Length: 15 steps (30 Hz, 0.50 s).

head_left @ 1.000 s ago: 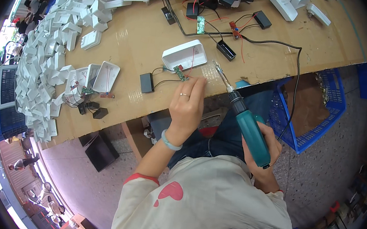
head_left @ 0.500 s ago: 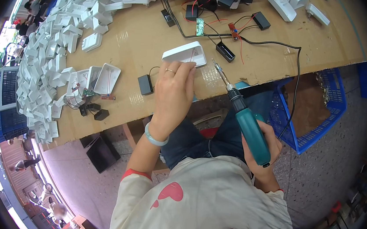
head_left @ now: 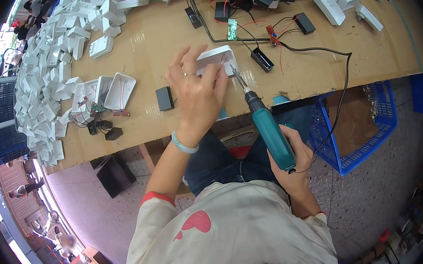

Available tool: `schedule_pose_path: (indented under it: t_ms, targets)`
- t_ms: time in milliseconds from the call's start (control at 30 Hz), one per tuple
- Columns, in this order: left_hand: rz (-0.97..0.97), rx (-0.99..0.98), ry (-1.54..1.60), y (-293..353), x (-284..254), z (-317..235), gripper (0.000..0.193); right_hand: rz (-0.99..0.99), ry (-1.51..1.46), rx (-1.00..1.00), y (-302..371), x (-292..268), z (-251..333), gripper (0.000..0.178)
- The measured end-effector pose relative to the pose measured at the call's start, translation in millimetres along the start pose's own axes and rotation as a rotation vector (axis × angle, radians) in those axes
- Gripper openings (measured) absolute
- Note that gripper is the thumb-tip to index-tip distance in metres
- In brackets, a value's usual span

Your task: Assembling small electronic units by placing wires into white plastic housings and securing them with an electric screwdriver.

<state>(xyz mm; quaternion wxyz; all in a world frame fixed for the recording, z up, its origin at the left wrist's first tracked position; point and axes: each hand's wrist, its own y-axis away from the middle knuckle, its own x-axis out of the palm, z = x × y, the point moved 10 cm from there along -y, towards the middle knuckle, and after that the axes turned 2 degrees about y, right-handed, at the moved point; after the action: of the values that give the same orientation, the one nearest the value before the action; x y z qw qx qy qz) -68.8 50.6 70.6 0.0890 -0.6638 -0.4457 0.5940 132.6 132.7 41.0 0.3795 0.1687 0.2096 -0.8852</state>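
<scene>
A white plastic casing (head_left: 218, 56) lies tilted on the cardboard-covered table, its open side toward me. My left hand (head_left: 198, 87) reaches over its near edge. Thumb and forefinger are pinched at the casing, while other fingers are raised and apart. A thin red wire shows by the fingertips, but what they hold is hidden. My right hand (head_left: 293, 152) grips a green soldering gun (head_left: 273, 138) with a black collar. Its metal tip points into the casing, close to my left fingertips. A small black box (head_left: 164, 99) on a wire lies left of my left hand.
White casings (head_left: 57, 66) are heaped along the left. Wired black holders (head_left: 262, 60) and small circuit boards (head_left: 232, 29) lie beyond the casing. A black cable (head_left: 321, 50) crosses the table and hangs over its edge near a blue basket (head_left: 343, 165).
The soldering gun has moved left and its tip has come to the casing. My left hand's outer fingers have lifted and spread. The casing has shifted slightly.
</scene>
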Motion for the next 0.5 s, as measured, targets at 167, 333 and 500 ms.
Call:
schedule_pose_path:
  t_ms: [167, 333, 500]
  targets:
    - [0.04, -0.038, -0.005, 3.8, 6.2, 3.8, 0.007, 0.046, 0.053, -0.026, -10.1, 9.3, -0.1, 0.042]
    - [0.033, -0.048, -0.005, 5.6, 6.9, 3.9, 0.008, 0.054, 0.064, -0.026, -13.5, 11.3, -0.1, 0.042]
    - [0.037, -0.042, -0.049, 6.1, 8.4, 2.2, 0.009, 0.053, 0.077, -0.029, -15.9, 12.4, 0.4, 0.043]
